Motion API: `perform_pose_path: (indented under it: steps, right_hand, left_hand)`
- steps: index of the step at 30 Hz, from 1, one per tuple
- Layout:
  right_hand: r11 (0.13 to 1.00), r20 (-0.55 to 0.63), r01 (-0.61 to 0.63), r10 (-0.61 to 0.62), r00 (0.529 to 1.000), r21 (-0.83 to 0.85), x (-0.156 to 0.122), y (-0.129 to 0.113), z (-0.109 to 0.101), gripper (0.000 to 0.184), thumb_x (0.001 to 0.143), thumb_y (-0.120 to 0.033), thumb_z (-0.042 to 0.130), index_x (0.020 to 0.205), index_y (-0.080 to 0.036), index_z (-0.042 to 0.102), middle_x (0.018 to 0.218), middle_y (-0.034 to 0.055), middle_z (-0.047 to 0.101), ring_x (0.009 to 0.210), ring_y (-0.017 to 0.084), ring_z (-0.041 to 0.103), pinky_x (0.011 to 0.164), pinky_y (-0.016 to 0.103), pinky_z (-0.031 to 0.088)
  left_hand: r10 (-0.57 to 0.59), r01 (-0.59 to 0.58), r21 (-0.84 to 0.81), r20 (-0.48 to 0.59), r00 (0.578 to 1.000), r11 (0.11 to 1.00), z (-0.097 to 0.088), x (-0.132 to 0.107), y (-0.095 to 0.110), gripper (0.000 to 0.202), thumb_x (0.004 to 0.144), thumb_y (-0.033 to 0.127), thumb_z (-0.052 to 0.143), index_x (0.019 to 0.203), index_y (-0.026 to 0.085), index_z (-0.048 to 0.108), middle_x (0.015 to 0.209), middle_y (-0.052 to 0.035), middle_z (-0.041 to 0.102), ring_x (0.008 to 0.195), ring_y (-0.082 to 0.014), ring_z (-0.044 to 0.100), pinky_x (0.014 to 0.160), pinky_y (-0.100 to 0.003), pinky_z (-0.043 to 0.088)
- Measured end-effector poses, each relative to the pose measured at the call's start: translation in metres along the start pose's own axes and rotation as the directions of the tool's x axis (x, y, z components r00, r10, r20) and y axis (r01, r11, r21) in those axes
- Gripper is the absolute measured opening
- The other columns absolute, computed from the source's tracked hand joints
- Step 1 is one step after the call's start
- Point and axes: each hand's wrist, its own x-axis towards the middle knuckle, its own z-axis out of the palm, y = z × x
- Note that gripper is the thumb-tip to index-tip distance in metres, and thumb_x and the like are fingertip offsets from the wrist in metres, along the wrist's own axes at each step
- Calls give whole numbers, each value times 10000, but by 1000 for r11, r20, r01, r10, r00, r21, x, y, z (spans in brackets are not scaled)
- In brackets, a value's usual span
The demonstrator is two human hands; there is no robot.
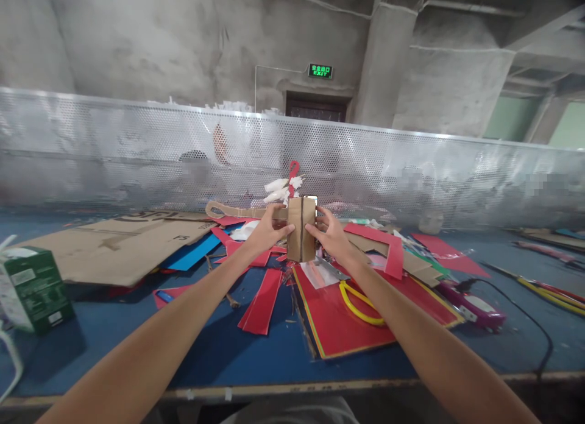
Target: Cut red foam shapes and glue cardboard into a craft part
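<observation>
Both my hands grip an upright brown cardboard piece (295, 232) with a dark line down its middle. My left hand (269, 230) is closed on its left side, thumb on the front face. On the right side, my right hand (333, 234) pinches it the same way. A cardboard strip with a looped end (242, 212) stretches left from behind my left hand; whether it joins the piece I cannot tell. Above the piece show white flowers (276, 185) and a red looped strip (293, 169). A dark-edged corner of something flat peeks out behind its upper right.
Large cardboard sheets (114, 247), a blue sheet (194, 253) and red strips (262, 302) lie left of centre. A red board (338, 326) carries yellow-handled scissors (361, 314). A purple corded device (475, 305) sits right, a green box (36, 290) left. Behind runs a perforated metal panel (137, 162).
</observation>
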Motion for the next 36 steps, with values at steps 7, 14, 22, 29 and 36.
perform_pose_path:
  steps: [7,14,22,29,36]
  right_hand:
    - [1000,0,-5,5,1000,-13,0,-2,0,645,823,-358,745,1388,-191,483,1264,148,649,1120,268,646,950,443,543]
    - [999,15,-39,39,999,27,-2,-1,-1,668,820,-385,751,1396,-185,477,1242,157,658,1100,277,656,947,460,542]
    - [996,37,-69,67,997,64,-3,0,2,681,831,-389,744,1416,-185,458,1252,156,644,1095,265,662,954,443,545]
    - [995,48,-57,53,997,80,-4,-2,3,690,839,-369,743,1443,-200,453,1239,147,654,1115,261,657,948,425,553]
    - [997,37,-41,38,999,62,-3,4,3,691,820,-393,759,1420,-198,477,1224,149,663,1059,260,672,927,433,559]
  left_hand:
    - [-6,6,11,-7,1000,1000,0,1,-1,693,784,460,767,1323,198,418,1271,-139,624,1073,-294,688,825,-430,614]
    - [-11,12,39,-15,1000,999,-1,1,-1,714,772,468,780,1336,211,426,1305,-136,611,1098,-296,678,875,-454,601]
    - [-29,32,81,-47,998,996,1,-1,7,685,760,415,790,1309,193,445,1184,-132,663,1054,-304,687,876,-471,585]
    - [-43,48,71,-83,996,996,1,0,5,689,737,391,808,1297,198,456,1135,-119,676,1013,-298,700,859,-468,588]
    - [-39,45,80,-71,997,996,3,-1,7,662,748,394,786,1282,191,450,1194,-130,655,996,-285,701,851,-457,589]
